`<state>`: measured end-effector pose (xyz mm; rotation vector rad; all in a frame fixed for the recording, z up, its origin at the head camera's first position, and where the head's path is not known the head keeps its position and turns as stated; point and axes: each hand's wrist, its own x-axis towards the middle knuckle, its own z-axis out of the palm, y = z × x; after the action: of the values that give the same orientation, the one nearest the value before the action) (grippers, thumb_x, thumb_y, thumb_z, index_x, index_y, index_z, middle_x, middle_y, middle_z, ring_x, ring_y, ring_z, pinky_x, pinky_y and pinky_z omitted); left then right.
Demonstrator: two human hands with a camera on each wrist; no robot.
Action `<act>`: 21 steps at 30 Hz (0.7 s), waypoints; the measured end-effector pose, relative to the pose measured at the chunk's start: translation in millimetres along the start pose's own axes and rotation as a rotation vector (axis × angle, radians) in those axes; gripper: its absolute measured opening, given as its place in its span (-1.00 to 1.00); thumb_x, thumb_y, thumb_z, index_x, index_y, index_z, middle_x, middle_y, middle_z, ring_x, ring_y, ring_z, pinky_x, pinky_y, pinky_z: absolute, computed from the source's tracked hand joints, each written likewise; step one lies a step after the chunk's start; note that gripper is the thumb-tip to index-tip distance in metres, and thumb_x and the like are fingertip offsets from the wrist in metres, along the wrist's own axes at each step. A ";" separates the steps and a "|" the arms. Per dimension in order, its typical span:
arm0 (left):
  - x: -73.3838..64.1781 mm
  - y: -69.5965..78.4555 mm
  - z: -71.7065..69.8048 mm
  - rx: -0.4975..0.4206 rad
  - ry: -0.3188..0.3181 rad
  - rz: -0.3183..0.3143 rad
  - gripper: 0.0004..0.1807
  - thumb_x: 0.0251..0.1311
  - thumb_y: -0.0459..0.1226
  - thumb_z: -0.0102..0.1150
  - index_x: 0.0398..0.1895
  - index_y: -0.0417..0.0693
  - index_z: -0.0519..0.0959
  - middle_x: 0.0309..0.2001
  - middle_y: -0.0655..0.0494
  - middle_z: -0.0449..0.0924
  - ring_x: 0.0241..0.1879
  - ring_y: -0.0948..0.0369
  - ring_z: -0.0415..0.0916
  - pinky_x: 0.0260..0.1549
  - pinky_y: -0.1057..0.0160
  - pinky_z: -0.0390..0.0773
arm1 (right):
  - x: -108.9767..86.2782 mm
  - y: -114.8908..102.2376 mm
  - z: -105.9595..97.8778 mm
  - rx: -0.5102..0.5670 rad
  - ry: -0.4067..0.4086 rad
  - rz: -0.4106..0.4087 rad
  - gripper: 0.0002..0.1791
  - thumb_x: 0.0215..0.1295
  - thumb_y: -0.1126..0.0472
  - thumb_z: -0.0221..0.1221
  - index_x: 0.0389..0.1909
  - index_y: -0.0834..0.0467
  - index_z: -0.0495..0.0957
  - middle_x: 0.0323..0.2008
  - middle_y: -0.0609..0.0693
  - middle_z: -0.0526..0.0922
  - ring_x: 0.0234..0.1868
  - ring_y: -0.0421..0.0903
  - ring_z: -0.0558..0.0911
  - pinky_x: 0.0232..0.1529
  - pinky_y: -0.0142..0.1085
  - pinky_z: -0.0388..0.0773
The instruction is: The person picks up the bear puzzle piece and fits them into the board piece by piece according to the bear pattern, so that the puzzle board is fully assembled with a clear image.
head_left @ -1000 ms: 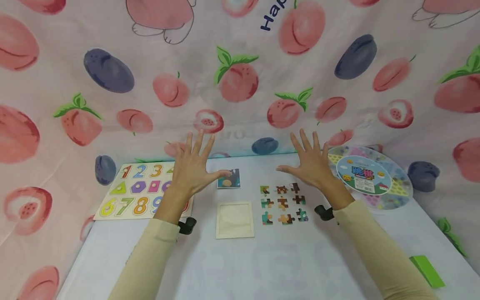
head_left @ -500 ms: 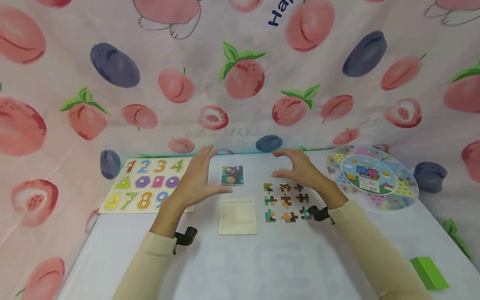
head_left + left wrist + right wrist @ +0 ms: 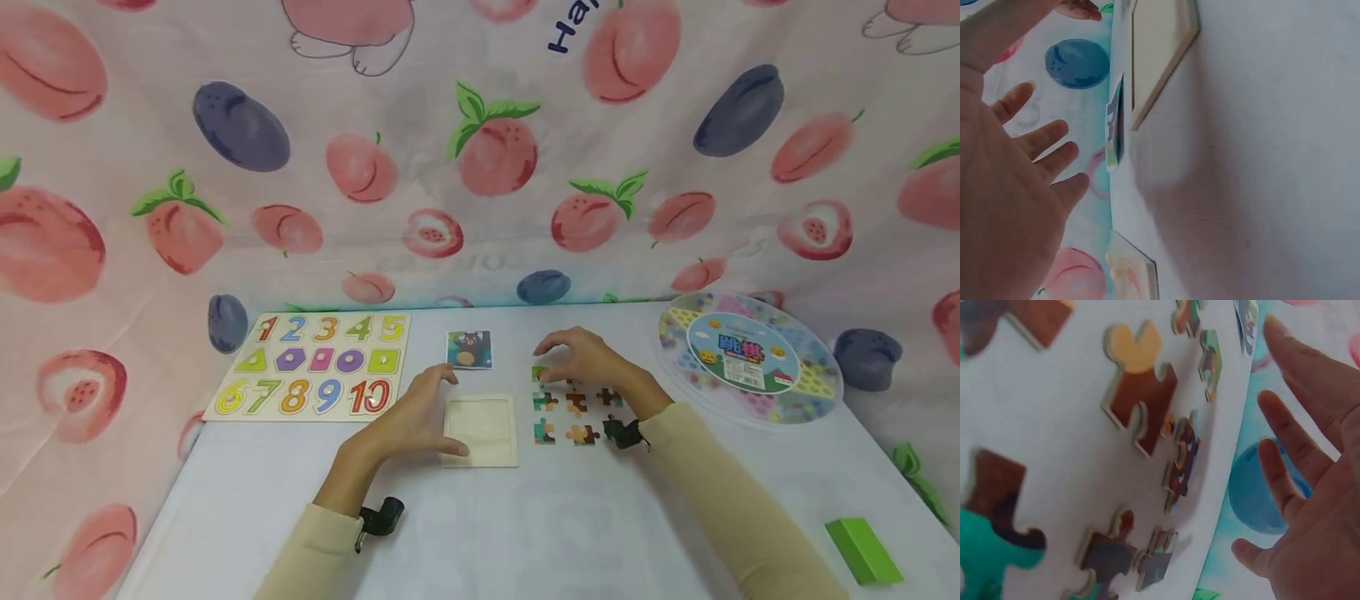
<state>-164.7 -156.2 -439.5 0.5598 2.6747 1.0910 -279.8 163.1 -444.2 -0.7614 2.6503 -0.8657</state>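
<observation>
My left hand [image 3: 405, 427] is at the left side of a square wooden puzzle tray [image 3: 489, 427], its thumb over the tray's lower left part and its fingers near the upper left corner. In the left wrist view the left hand [image 3: 1013, 187] holds nothing. My right hand [image 3: 588, 360] hovers over the back row of loose jigsaw pieces [image 3: 576, 404], partly hiding them. The right wrist view shows the right hand's fingers [image 3: 1285, 425] spread and apart from the pieces. Behind the tray lies a small bear picture card [image 3: 470, 350].
A wooden number-and-shape board [image 3: 307, 367] lies at the back left. At the back right is a round, clear-rimmed board game package [image 3: 742, 354]. A green block [image 3: 864, 550] sits near the right edge. A fruit-patterned curtain [image 3: 360, 233] stands behind the white table [image 3: 555, 525].
Both hands have come down from a raised, spread pose. The left hand has moved towards the wooden tray; the right hand has lowered over the jigsaw pieces. The head view has shifted slightly.
</observation>
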 end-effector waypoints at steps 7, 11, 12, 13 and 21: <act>-5.8 -9.2 10.7 0.001 -0.075 0.005 -0.04 -0.31 -0.12 0.74 0.16 -0.12 0.32 0.45 -0.14 0.25 0.49 -0.04 0.17 0.57 -0.14 0.21 | -0.8 -1.2 8.8 -0.074 -0.007 0.026 -0.64 0.13 0.00 0.49 -0.05 -0.03 0.72 0.05 -0.04 0.76 0.24 0.10 0.55 0.36 0.22 0.41; -8.2 -13.6 14.8 0.015 -0.096 0.001 -0.10 -0.31 -0.10 0.74 0.10 -0.09 0.36 0.43 -0.15 0.28 0.48 -0.08 0.19 0.56 -0.16 0.22 | 0.9 -1.3 12.2 -0.104 -0.001 0.031 -0.69 0.12 0.00 0.49 -0.12 -0.05 0.74 0.02 -0.06 0.77 0.19 0.06 0.58 0.31 0.16 0.44; -9.0 -14.2 15.4 0.017 -0.100 -0.008 -0.11 -0.30 -0.11 0.74 0.10 -0.10 0.38 0.46 -0.16 0.27 0.51 -0.10 0.17 0.57 -0.17 0.20 | 1.4 -1.2 13.2 -0.109 0.000 0.035 -0.70 0.12 0.00 0.49 -0.12 -0.06 0.74 0.02 -0.06 0.78 0.18 0.06 0.58 0.30 0.16 0.44; -9.8 -14.9 15.8 0.017 -0.105 -0.018 -0.13 -0.29 -0.12 0.74 0.10 -0.10 0.39 0.50 -0.18 0.23 0.55 -0.13 0.12 0.58 -0.18 0.17 | 1.8 -0.9 14.3 -0.115 0.003 0.038 -0.71 0.12 0.00 0.49 -0.13 -0.07 0.74 0.02 -0.06 0.78 0.17 0.05 0.58 0.29 0.16 0.44; -13.8 -19.5 14.2 0.031 -0.114 -0.043 -0.26 -0.21 -0.18 0.70 0.06 -0.13 0.47 0.56 -0.16 0.17 0.60 -0.16 0.07 0.59 -0.18 0.15 | 6.2 5.1 22.0 -0.152 0.008 0.032 -0.72 0.13 -0.02 0.49 -0.14 -0.10 0.74 0.02 -0.05 0.77 0.16 0.07 0.60 0.29 0.21 0.43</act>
<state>-152.9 -165.8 -462.8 0.5497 2.5971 0.9771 -278.5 152.8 -465.1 -0.7489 2.7513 -0.6668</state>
